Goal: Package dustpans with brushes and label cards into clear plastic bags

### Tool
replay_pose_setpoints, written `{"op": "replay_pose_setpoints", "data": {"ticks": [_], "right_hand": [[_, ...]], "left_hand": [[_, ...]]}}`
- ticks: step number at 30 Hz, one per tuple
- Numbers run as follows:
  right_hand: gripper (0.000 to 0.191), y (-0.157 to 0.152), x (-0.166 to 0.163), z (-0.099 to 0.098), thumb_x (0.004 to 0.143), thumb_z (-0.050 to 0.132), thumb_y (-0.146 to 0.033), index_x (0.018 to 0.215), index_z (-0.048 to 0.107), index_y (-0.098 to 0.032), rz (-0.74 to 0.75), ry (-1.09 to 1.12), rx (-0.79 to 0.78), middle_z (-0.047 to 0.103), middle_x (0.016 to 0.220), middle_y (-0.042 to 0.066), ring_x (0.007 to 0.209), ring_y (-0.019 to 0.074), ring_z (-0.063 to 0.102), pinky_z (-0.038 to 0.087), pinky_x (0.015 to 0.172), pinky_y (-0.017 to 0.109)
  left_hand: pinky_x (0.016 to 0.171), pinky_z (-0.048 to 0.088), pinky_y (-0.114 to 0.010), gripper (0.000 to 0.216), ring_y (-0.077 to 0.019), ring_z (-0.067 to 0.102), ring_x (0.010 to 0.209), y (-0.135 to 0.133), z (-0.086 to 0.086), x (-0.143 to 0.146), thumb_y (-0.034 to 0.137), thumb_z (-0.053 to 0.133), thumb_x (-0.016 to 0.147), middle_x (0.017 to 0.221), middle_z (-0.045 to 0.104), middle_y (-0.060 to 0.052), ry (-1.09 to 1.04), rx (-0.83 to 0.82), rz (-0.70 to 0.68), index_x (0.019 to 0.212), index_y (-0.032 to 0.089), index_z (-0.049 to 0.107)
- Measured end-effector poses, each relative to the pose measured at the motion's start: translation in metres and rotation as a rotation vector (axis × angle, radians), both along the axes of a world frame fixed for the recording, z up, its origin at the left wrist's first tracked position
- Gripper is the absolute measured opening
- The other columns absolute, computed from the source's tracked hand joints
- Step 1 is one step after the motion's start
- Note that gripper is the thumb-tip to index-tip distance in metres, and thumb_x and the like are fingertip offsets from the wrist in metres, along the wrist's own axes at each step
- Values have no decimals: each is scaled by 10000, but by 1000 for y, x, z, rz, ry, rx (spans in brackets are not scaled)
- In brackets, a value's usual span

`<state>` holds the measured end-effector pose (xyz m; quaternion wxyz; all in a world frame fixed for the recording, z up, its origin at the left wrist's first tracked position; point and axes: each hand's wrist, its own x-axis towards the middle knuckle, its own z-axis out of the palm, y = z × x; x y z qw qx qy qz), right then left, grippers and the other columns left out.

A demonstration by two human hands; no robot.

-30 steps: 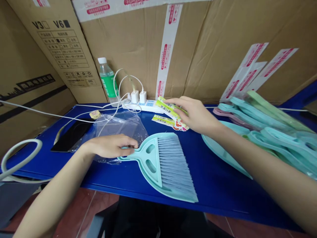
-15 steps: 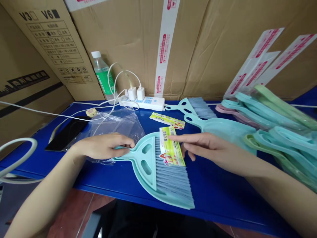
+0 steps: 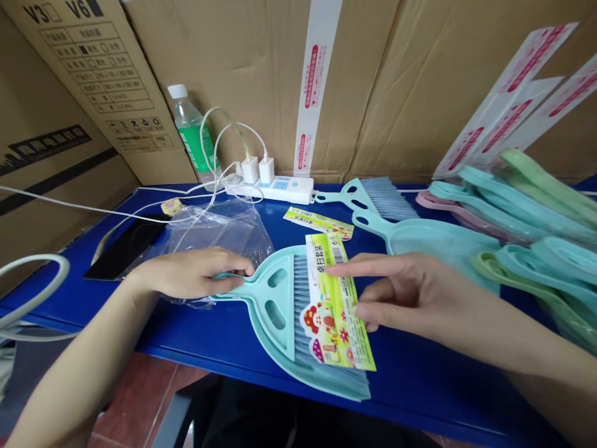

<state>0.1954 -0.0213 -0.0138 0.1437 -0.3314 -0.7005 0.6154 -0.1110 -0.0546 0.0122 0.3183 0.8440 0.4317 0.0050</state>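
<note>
A blue tabletop [image 3: 401, 379] stretches in front of you, backed by large brown cardboard boxes [image 3: 261, 62]. Your left hand [image 3: 191, 274] is wrapped around the handles of a mint-green plastic hand brush [image 3: 285, 295] with grey-blue bristles and the matching mint-green plastic dustpan [image 3: 342, 387] it lies in, both spreading out to the right of that grip. Your right hand [image 3: 410, 292] seems to pinch a thin yellow-green printed card [image 3: 333, 317] lightly, index finger straight on its face, thumb at its edge, the other fingers partly hidden. The card is between your two hands, over the bristles; whether it touches them you cannot tell. Just beyond your left grip lies a crumpled clear plastic bag [image 3: 233, 230]. Hold the handles firmly so brush and pan sit nested, and pinch the card gently, since it probably creases easily. Let it lie level, and watch your right forearm: a light-green plastic handle [image 3: 517, 283] lies close beside it.
</note>
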Motion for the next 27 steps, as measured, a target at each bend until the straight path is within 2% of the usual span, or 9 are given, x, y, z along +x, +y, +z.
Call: {"op": "replay_pose_setpoints", "data": {"ticks": [4,8,10,14,19,21,24,26,27], "right_hand": [[622,-3,-1,0,800,697,-408,1376,580,-204,87,-91,-41,698,643,-24,575,148,613,519,588,301],[546,-3,-3,-3,844,628,-397,1352,603,-196,137,-151,-31,680,654,-8,740,199,691,555,726,334],[500,-3,-3,-6,868,580,-402,1331,626,-219,156,-180,46,706,765,21,735,190,687,550,707,327],[389,-3,-1,-7,896,542,-401,1237,698,-298,158,-241,336,687,1044,52,693,148,619,500,626,296],[359,-4,-1,-5,909,540,-433,1216,700,-336,121,-301,477,640,965,30,654,136,566,479,615,284],[337,-4,-2,-5,907,541,-473,1151,722,-326,78,-332,541,629,931,31,677,152,577,499,654,305],[365,-4,-4,-9,898,547,-509,1138,713,-289,-30,-349,707,647,1002,70,844,224,641,538,778,391],[532,-5,-6,-15,875,571,-553,1326,608,-273,-53,-346,813,627,1230,122,1104,314,618,523,916,492],[666,-6,-7,-18,857,584,-592,1433,509,-265,-28,-348,847,562,1378,143,1255,357,536,483,992,540]], "left_hand": [[750,435,-236,233,-153,606,811,1,0,0,255,414,968,934,695,-36,9,-19,2,1021,172,625],[747,432,-234,230,-149,606,810,1,1,1,243,414,967,924,689,-34,28,-26,0,1035,169,622],[749,433,-237,223,-150,606,816,1,1,1,238,418,961,931,689,-33,24,-21,2,1034,174,618],[753,438,-249,229,-157,601,811,0,0,0,250,418,956,934,689,-34,21,-4,4,1035,179,620],[762,441,-250,237,-157,598,812,1,0,1,238,412,960,937,689,-40,19,-26,-3,1035,165,625],[757,439,-250,234,-157,593,801,1,0,1,238,415,960,924,689,-39,10,-22,1,1023,166,629],[748,436,-247,225,-156,589,787,1,0,1,232,429,958,913,695,-33,13,-29,12,1026,172,635],[755,437,-248,229,-156,590,794,1,0,1,233,428,959,925,697,-34,20,-32,11,1036,173,635],[761,437,-248,232,-156,592,802,1,0,0,236,425,959,935,697,-35,24,-29,11,1039,175,633]]}}
